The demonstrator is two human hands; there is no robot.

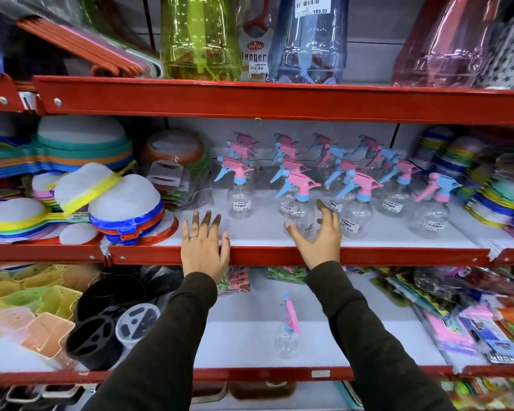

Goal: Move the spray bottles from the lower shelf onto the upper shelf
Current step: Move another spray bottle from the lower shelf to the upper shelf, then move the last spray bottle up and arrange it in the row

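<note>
Upper shelf (398, 238) carries a cluster of spray bottles (359, 188); one spray bottle (288, 333) is alone on the lower shelf (244, 345). Left hand (204, 247) flat, fingers spread, at the shelf lip, holding nothing. Right hand (316, 235) open and cupped just beside the front bottle (298, 209); contact I cannot tell. My judgement: release clean without nudging neighbours, then take the lone bottle by its neck, keeping it upright.

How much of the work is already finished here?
Nearly finished: many spray bottles stand on the upper shelf. Both the left hand and right hand are open and hold nothing. One last bottle remains on the lower shelf.
</note>
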